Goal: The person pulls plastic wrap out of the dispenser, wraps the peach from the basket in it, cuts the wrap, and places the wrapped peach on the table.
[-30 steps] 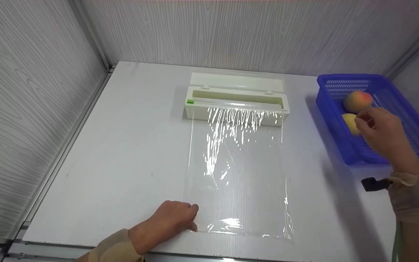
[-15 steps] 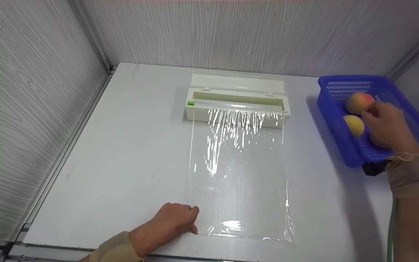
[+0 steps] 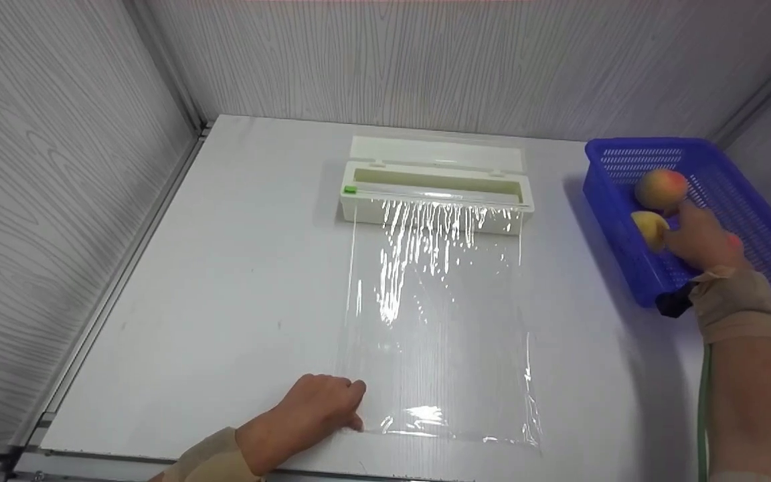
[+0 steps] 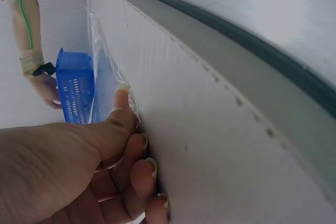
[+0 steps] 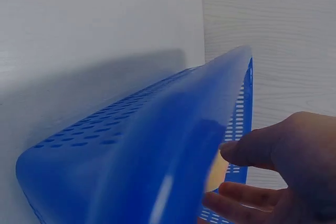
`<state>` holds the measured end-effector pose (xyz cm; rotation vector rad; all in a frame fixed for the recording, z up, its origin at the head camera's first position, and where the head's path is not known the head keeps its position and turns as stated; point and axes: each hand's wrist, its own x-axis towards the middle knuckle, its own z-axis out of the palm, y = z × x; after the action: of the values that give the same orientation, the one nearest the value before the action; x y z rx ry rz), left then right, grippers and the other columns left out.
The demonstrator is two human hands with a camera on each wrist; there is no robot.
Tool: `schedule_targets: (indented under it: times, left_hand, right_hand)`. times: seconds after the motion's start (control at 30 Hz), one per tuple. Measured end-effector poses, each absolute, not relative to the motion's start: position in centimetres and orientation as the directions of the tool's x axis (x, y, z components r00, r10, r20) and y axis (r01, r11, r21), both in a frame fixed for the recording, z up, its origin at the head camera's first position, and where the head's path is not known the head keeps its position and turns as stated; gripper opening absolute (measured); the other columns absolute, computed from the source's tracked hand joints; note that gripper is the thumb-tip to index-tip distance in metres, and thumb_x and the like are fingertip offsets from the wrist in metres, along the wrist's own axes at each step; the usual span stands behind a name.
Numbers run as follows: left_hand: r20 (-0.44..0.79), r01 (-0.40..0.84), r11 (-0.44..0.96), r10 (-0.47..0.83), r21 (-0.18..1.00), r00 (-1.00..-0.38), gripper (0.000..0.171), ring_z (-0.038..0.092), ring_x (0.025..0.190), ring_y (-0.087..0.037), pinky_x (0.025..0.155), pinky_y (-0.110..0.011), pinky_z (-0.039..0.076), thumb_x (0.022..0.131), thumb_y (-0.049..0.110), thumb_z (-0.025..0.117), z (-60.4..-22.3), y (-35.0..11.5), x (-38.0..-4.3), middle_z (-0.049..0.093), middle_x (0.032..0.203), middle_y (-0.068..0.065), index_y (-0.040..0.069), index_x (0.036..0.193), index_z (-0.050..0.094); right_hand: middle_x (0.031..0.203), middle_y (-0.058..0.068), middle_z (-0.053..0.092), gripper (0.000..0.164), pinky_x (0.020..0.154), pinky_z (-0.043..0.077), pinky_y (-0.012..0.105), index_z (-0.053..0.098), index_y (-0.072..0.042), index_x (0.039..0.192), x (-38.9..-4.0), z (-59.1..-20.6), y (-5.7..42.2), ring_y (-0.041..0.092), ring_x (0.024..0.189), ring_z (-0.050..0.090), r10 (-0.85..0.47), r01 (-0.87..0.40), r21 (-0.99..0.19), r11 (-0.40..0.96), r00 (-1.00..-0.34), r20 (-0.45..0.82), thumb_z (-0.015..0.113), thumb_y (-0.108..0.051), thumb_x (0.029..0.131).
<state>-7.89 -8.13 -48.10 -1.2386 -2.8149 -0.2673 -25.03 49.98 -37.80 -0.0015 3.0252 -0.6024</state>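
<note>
Near the table's front edge, my left hand point(image 3: 322, 405) pinches the corner of a sheet of clear cling film point(image 3: 452, 348) between thumb and curled fingers. The film runs back to a white dispenser box point(image 3: 425, 217) with its lid raised. In the left wrist view, the film's edge bunches under the thumb point(image 4: 122, 98). My right hand point(image 3: 703, 237) reaches down into the blue basket point(image 3: 616, 248), fingers apart, thumb and fingertips right at a yellow fruit point(image 3: 648, 227). In the right wrist view, the basket wall hides most of that fruit.
A peach-like fruit point(image 3: 661, 189) with a red blush lies behind the yellow one. Another reddish fruit point(image 3: 733, 239) is mostly covered by the right hand. A green slider point(image 3: 350, 189) sits at the box's left end. Wood-grain panels point(image 3: 425, 60) enclose the back and sides.
My right hand has lowered into the basket and moved to the yellow fruit, its fingers spreading from a closer pinch. My left hand keeps its hold on the cling film.
</note>
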Motion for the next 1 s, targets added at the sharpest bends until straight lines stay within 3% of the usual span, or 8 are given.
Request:
schedule_targets:
  times: [0.13, 0.23, 0.37, 0.63, 0.8, 1.0]
  left_hand:
    - [0.137, 0.742, 0.656, 0.729, 0.14, -0.67, 0.041, 0.021, 0.053, -0.002, 0.044, -0.017, 0.018, 0.075, 0.043, 0.077, -48.1, -8.2, -7.7, 0.044, 0.053, 0.005, 0.014, 0.073, 0.048]
    - [0.108, 0.737, 0.656, 0.731, 0.162, -0.674, 0.04, 0.021, 0.053, -0.002, 0.045, -0.016, 0.017, 0.077, 0.041, 0.077, -48.1, -8.1, -7.7, 0.043, 0.053, 0.005, 0.013, 0.075, 0.048]
    - [0.055, 0.72, 0.667, 0.725, 0.19, -0.686, 0.038, 0.022, 0.052, -0.003, 0.045, -0.017, 0.018, 0.078, 0.039, 0.077, -48.0, -8.0, -7.7, 0.042, 0.054, 0.004, 0.013, 0.076, 0.049]
    - [0.121, 0.74, 0.66, 0.73, 0.127, -0.672, 0.042, 0.02, 0.052, -0.002, 0.044, -0.016, 0.018, 0.074, 0.043, 0.078, -48.1, -8.0, -7.7, 0.045, 0.053, 0.005, 0.014, 0.073, 0.048]
    - [0.119, 0.738, 0.663, 0.728, 0.123, -0.675, 0.042, 0.021, 0.052, -0.002, 0.044, -0.016, 0.02, 0.074, 0.043, 0.078, -48.0, -8.1, -7.6, 0.045, 0.053, 0.006, 0.014, 0.073, 0.048]
    - [0.107, 0.738, 0.662, 0.731, 0.132, -0.674, 0.041, 0.021, 0.052, -0.003, 0.044, -0.016, 0.02, 0.074, 0.042, 0.078, -48.0, -8.2, -7.7, 0.043, 0.053, 0.005, 0.014, 0.073, 0.048]
  right_hand:
    - [0.111, 0.039, 0.043, 0.042, 0.084, 0.037, 0.068, 0.035, 0.015, 0.126, -25.7, -38.1, 49.6, 0.053, 0.101, 0.04, -0.033, 0.014, -0.366, 0.93, -0.992, -0.122, 0.047, -0.009, 0.093]
    - [0.121, 0.045, 0.037, 0.052, 0.095, 0.029, 0.076, 0.027, 0.013, 0.135, -25.8, -38.2, 49.5, 0.061, 0.113, 0.032, -0.04, 0.025, -0.336, 0.942, -0.981, -0.187, 0.047, -0.003, 0.089]
    - [0.126, 0.047, 0.038, 0.055, 0.097, 0.027, 0.077, 0.029, 0.009, 0.139, -25.8, -38.6, 49.7, 0.063, 0.117, 0.032, -0.062, -0.001, -0.32, 0.948, -0.982, -0.18, 0.044, 0.003, 0.086]
    - [0.119, 0.046, 0.042, 0.038, 0.094, 0.03, 0.073, 0.035, 0.011, 0.126, -26.1, -39.3, 49.7, 0.062, 0.11, 0.038, -0.059, -0.026, -0.349, 0.937, -0.995, -0.085, 0.046, -0.005, 0.093]
    - [0.111, 0.043, 0.041, 0.036, 0.089, 0.032, 0.069, 0.034, 0.011, 0.119, -26.2, -39.7, 49.7, 0.058, 0.105, 0.035, -0.019, 0.002, -0.364, 0.931, -0.998, -0.055, 0.049, -0.005, 0.09]
    - [0.119, 0.05, 0.027, 0.056, 0.088, 0.033, 0.075, 0.021, 0.015, 0.13, -26.5, -39.8, 49.9, 0.062, 0.109, 0.029, 0.006, 0.049, -0.34, 0.939, -0.992, -0.126, 0.05, -0.008, 0.088]
